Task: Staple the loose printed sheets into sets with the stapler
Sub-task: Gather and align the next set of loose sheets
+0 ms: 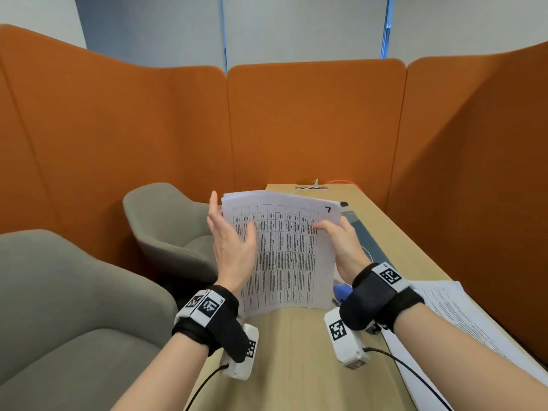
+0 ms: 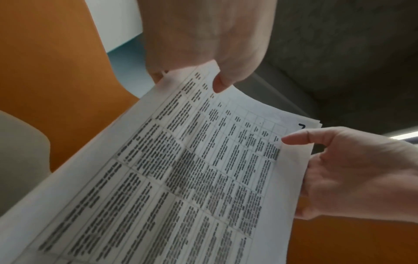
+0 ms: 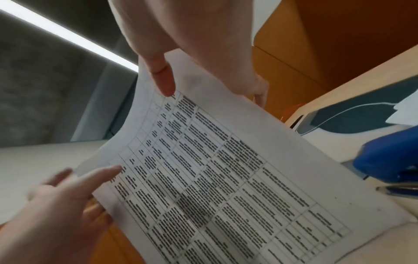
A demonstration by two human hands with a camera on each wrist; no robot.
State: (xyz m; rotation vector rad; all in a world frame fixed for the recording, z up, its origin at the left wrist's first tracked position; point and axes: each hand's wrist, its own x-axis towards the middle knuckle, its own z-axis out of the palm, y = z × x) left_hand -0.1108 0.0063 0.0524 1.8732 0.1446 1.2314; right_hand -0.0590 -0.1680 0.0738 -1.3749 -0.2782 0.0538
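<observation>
A stack of printed sheets (image 1: 284, 256) with a table of text and a handwritten 7 in its top right corner stands upright, its bottom edge on the wooden table (image 1: 296, 351). My left hand (image 1: 234, 232) holds the stack's left edge, thumb on the front and fingers stretched up behind. My right hand (image 1: 335, 229) pinches the right edge, thumb on the front page. The left wrist view shows both thumbs on the sheets (image 2: 181, 178). The blue stapler (image 1: 341, 292) lies on the table behind the stack's lower right corner, untouched; the right wrist view shows the stapler (image 3: 389, 160) beside the sheets (image 3: 226, 178).
Another pile of printed sheets (image 1: 462, 318) lies at the front right of the table. A teal mat (image 1: 364, 241) lies behind the stack, and a pen (image 3: 398, 190) lies by the stapler. Two grey chairs (image 1: 178, 226) stand to the left. Orange partitions (image 1: 311, 120) enclose the booth.
</observation>
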